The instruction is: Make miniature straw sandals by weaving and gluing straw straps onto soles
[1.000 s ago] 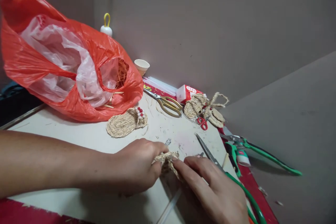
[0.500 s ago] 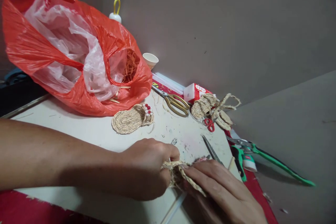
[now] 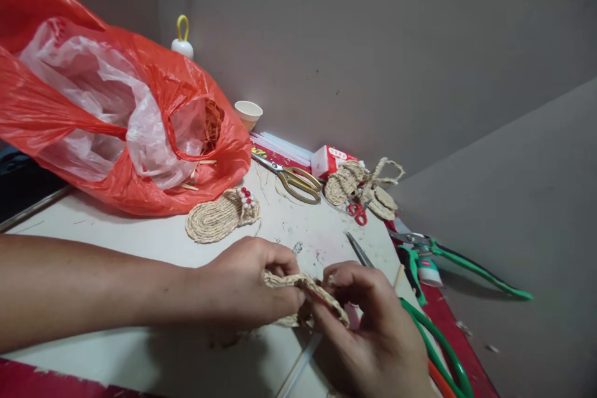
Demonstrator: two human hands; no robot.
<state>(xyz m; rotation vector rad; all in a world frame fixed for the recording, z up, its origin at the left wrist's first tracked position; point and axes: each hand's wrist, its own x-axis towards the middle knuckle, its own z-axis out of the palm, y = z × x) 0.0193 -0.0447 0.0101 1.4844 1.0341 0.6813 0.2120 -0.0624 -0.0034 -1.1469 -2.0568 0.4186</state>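
Observation:
A small braided straw slipper (image 3: 321,292) is between my two hands, low in the view and a little above the white tabletop. My left hand (image 3: 261,286) is closed round its left end, fingers curled and thumb pressed in. On the other side, my right hand (image 3: 368,317) pinches the straw edge with bent fingers. Much of the slipper hides behind my fingers. Beyond my left hand lies a similar straw slipper (image 3: 215,219) with red and white beads on its strap. Scissors with green and orange handles (image 3: 448,348) lie partly under my right hand, blades (image 3: 358,250) pointing away.
A red plastic bag (image 3: 205,189) slumps at the back left. Behind are a paper cup (image 3: 249,113), gold-handled scissors (image 3: 298,183), a red-and-white box (image 3: 326,161) and more straw pieces (image 3: 345,181). Green-handled pruners (image 3: 480,273) lie at right. A glue stick (image 3: 301,364) points towards me.
My right hand has turned from lying flat with straight fingers to bent, pinching fingers. The green and orange scissor handles have come into sight. The whole view has shifted slightly.

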